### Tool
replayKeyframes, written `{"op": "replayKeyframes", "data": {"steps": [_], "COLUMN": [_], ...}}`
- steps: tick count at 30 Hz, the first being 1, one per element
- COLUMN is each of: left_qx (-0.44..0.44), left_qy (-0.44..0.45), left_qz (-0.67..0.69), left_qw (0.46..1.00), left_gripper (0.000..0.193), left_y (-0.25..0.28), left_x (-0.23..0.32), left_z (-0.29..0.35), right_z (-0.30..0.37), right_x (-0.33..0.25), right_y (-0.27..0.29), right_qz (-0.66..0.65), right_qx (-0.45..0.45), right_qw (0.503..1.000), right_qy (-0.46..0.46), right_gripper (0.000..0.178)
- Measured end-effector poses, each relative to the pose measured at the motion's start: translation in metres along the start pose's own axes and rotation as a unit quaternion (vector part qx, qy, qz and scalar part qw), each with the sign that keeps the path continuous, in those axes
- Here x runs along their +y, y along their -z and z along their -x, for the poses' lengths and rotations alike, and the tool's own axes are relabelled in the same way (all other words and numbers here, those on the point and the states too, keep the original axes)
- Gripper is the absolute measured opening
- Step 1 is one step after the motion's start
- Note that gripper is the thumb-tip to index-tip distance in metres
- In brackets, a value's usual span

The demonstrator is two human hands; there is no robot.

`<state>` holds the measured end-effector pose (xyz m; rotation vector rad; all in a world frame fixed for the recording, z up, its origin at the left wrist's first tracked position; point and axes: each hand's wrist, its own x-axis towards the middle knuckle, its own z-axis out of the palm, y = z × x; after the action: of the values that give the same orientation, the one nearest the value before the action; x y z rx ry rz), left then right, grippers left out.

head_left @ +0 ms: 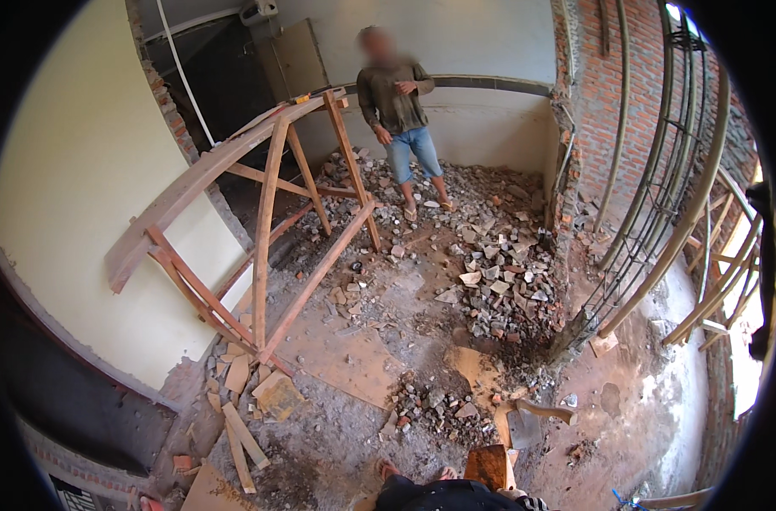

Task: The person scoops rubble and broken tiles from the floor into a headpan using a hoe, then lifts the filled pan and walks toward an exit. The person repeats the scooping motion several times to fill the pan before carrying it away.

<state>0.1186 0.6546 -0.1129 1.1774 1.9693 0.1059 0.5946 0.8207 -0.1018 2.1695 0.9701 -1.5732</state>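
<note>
Timber makes up the big curved wooden frame (260, 221), leaning by the cream wall. Right of the frame spreads a rubble heap (490, 272); behind it, beyond the frame, stands another person (401, 111). Nearer than the frame lies a hoe (524, 417). The wearer's hands are out of sight, so finger state cannot be told.

No pkgs, labels, signs or screens visible anywhere here.

Nearest ahead: small rubble heap (435, 407), with a hoe (528, 417) just to its right.
Farther ahead: large rubble heap (499, 281), with a person (401, 111) standing behind it.
Ahead left: wooden arch frame (260, 221) beside the wall (81, 196).
Ahead right: rebar cage (652, 213) leaning by the brick pillar (597, 94).
</note>
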Motion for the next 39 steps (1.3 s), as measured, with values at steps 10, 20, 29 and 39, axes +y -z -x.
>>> {"op": "replayKeyframes", "data": {"steps": [10, 20, 29, 39], "left_qx": [0.015, 0.060, 0.001, -0.027], "left_qy": [-0.011, -0.066, 0.045, 0.030], "left_qz": [0.013, 0.023, 0.009, 0.003], "left_qw": [1.000, 0.996, 0.999, 0.999], "left_gripper": [0.037, 0.038, 0.036, 0.039], "left_y": [-0.004, -0.024, -0.013, -0.005], "left_x": [-0.005, -0.027, 0.002, 0.004], "left_z": [-0.008, 0.002, 0.016, 0.013], "right_z": [-0.043, -0.025, -0.050, -0.009], "right_x": [0.000, -0.041, -0.028, -0.033], "right_y": [-0.009, 0.010, -0.002, 0.006], "right_qz": [-0.054, -0.039, -0.065, 0.011], "right_qx": [0.013, 0.006, -0.005, -0.005], "right_qw": [0.998, 0.999, 0.998, 1.000], "right_qy": [-0.010, 0.010, 0.013, -0.009], "right_gripper": [0.046, 0.057, 0.059, 0.050]}}
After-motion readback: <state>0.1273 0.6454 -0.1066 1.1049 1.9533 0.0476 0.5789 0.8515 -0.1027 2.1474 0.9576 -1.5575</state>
